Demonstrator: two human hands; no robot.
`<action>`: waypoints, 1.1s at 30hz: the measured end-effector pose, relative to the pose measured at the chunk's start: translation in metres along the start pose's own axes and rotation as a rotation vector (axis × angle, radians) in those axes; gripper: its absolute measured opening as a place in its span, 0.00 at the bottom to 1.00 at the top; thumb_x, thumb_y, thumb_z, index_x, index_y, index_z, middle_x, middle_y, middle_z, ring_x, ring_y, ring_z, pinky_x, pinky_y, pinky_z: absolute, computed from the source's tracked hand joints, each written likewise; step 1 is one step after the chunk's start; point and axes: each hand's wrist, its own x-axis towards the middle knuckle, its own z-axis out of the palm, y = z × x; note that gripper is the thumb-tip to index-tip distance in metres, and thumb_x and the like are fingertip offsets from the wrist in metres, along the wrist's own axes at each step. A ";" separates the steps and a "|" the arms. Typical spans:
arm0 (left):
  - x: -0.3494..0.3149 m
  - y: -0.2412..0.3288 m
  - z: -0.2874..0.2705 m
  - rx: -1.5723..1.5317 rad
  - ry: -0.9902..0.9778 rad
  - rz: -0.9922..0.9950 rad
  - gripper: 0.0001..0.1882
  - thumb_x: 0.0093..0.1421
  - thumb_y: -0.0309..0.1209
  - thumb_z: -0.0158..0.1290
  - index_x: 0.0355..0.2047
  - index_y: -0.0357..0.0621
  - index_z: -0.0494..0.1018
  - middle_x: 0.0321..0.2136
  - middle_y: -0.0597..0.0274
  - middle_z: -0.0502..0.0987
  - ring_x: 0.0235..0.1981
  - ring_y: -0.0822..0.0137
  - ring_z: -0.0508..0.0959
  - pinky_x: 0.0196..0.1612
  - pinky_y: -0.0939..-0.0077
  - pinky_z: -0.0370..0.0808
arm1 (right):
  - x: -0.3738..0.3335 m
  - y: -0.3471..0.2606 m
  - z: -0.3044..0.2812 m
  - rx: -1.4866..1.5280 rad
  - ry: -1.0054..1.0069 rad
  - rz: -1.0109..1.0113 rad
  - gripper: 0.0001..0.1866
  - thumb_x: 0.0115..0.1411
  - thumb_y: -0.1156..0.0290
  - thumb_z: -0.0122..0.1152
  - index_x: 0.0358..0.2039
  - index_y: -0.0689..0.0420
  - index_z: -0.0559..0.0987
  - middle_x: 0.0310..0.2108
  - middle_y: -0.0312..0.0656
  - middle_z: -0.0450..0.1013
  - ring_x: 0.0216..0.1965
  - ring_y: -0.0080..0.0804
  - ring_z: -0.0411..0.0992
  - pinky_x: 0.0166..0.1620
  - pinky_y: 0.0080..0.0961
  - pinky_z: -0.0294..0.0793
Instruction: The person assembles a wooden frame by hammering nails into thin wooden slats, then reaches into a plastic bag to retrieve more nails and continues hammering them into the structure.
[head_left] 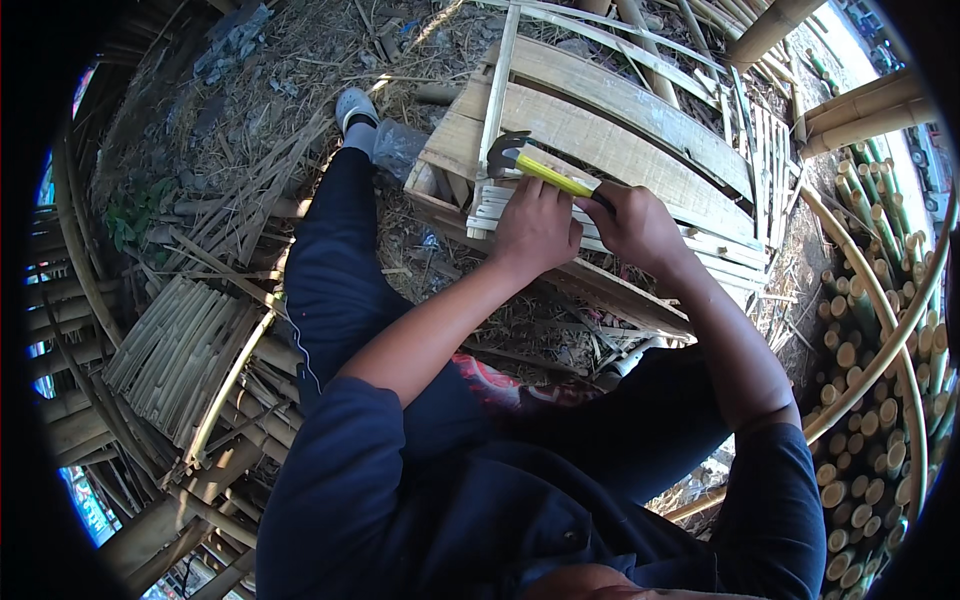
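In my right hand [640, 232] is a claw hammer [556, 176] with a yellow and black handle, gripped low on the dark part. Its dark head hangs over the left end of the wooden crate-like bench, close to an upright strip [495, 100]. My left hand [537, 230] rests just below the hammer, over the ends of pale bamboo slats [700, 243] laid side by side along the bench's near edge. The left fingers are bent and pressed together; what they pinch, if anything, is hidden.
The plank bench [620, 130] stands in front of me. Stacked cut bamboo poles [870, 430] fill the right side. Left lies a bundle of short bamboo strips [180, 350]. My outstretched leg [335, 240] runs beside the bench, near a clear plastic bag [398, 148].
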 end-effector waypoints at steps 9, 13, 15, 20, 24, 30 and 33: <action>-0.002 -0.001 0.002 -0.027 0.012 -0.004 0.29 0.55 0.34 0.56 0.55 0.30 0.75 0.55 0.42 0.75 0.62 0.48 0.71 0.68 0.59 0.67 | -0.003 -0.005 0.004 0.017 0.011 0.007 0.21 0.69 0.56 0.58 0.29 0.63 0.79 0.23 0.56 0.76 0.29 0.59 0.77 0.35 0.50 0.76; -0.002 0.000 0.003 -0.060 0.040 -0.018 0.30 0.56 0.35 0.56 0.57 0.30 0.74 0.56 0.42 0.75 0.63 0.48 0.70 0.69 0.58 0.66 | -0.004 -0.011 0.002 0.045 -0.024 0.043 0.21 0.70 0.56 0.58 0.29 0.62 0.79 0.22 0.54 0.76 0.27 0.57 0.77 0.34 0.48 0.76; -0.002 0.000 0.003 -0.045 0.038 -0.015 0.30 0.56 0.35 0.55 0.57 0.30 0.74 0.57 0.41 0.74 0.64 0.48 0.70 0.69 0.58 0.66 | -0.006 -0.012 0.003 0.049 -0.022 0.050 0.21 0.70 0.56 0.58 0.29 0.62 0.79 0.22 0.54 0.76 0.26 0.57 0.77 0.33 0.48 0.76; -0.001 0.001 0.003 -0.035 0.014 -0.015 0.30 0.57 0.35 0.55 0.58 0.31 0.73 0.58 0.41 0.73 0.64 0.47 0.70 0.70 0.58 0.65 | -0.007 -0.015 0.003 0.029 -0.010 0.049 0.20 0.69 0.56 0.58 0.29 0.62 0.80 0.21 0.53 0.76 0.26 0.56 0.77 0.34 0.48 0.76; -0.002 -0.001 0.005 -0.044 0.034 -0.016 0.30 0.57 0.35 0.54 0.58 0.31 0.73 0.58 0.41 0.74 0.64 0.47 0.70 0.70 0.59 0.65 | -0.006 -0.020 0.006 0.016 0.001 0.059 0.20 0.69 0.56 0.58 0.30 0.61 0.81 0.23 0.53 0.77 0.28 0.56 0.78 0.36 0.47 0.77; -0.001 -0.001 0.004 -0.028 0.043 -0.008 0.28 0.58 0.35 0.54 0.57 0.31 0.73 0.57 0.41 0.74 0.64 0.47 0.70 0.69 0.60 0.66 | -0.004 -0.025 -0.003 0.083 -0.068 0.102 0.19 0.69 0.57 0.58 0.30 0.60 0.82 0.24 0.54 0.78 0.30 0.57 0.79 0.37 0.46 0.78; 0.002 0.002 -0.007 -0.018 -0.056 -0.023 0.26 0.57 0.35 0.54 0.53 0.31 0.74 0.54 0.42 0.75 0.61 0.47 0.71 0.68 0.59 0.67 | 0.000 -0.016 -0.009 0.033 -0.022 0.072 0.19 0.68 0.57 0.59 0.30 0.60 0.82 0.24 0.54 0.78 0.29 0.57 0.78 0.36 0.46 0.77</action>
